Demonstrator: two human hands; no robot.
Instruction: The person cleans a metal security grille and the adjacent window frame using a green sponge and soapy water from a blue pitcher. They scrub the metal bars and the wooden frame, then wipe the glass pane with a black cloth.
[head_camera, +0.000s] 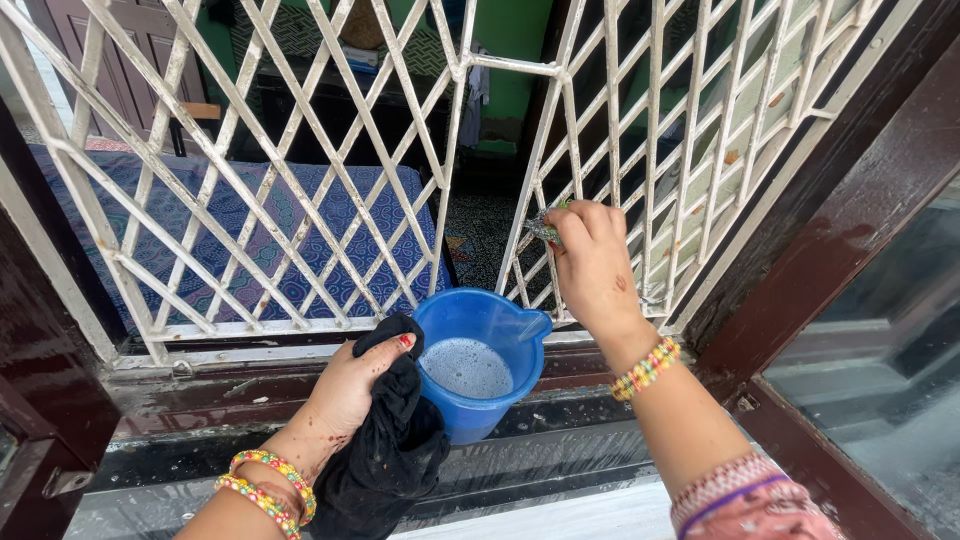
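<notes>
The dark brown window sill (560, 440) is wet and shiny, with white specks and streaks on it. A blue plastic jug (478, 350) with foamy water inside stands directly on this sill, just in front of the white metal grille (300, 200).

white window grille (300, 200) blocks reach — narrow gaps only, blue jug (478, 360) crowding sill (200, 385)
</notes>
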